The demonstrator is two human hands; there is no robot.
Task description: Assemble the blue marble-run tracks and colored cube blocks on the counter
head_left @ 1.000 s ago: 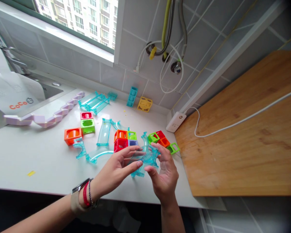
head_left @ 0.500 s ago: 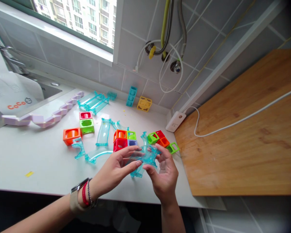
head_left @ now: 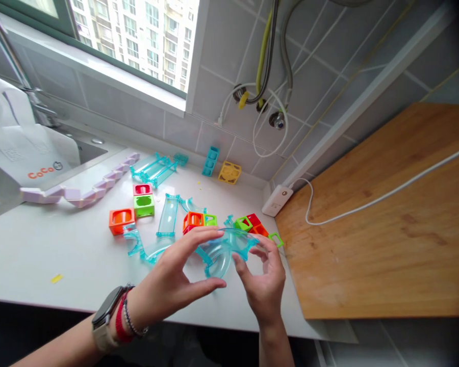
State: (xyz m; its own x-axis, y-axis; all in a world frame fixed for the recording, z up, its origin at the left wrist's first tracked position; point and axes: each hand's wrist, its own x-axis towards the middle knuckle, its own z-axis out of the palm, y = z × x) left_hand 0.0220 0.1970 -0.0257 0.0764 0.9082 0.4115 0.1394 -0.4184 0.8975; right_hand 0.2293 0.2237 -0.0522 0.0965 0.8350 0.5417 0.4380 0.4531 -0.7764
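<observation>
My right hand (head_left: 263, 270) pinches a clear blue curved track piece (head_left: 239, 239) above the counter, its thumb below and fingers at the end. My left hand (head_left: 193, 265) is at the piece's left side, thumb and fingers spread wide. Its fingertips reach the piece's upper edge; whether they touch it I cannot tell. Another clear curved piece (head_left: 219, 262) shows just below, partly behind the held one. Behind the hands stand an orange cube (head_left: 193, 220) and a green cube (head_left: 210, 219), partly covered by my left hand. More green (head_left: 243, 223) and red cubes (head_left: 254, 220) lie behind my right hand.
On the left are an orange cube (head_left: 121, 220), a green cube (head_left: 144, 205) and a straight blue track (head_left: 167, 215). Several blue tracks (head_left: 153, 169) lie farther back, near a yellow block (head_left: 229, 172). A wooden board (head_left: 386, 224) and white power strip (head_left: 277, 200) border the right.
The clear curved piece has been turned and raised slightly between my hands. My left thumb and fingers have spread farther apart. The camera view has shifted a little.
</observation>
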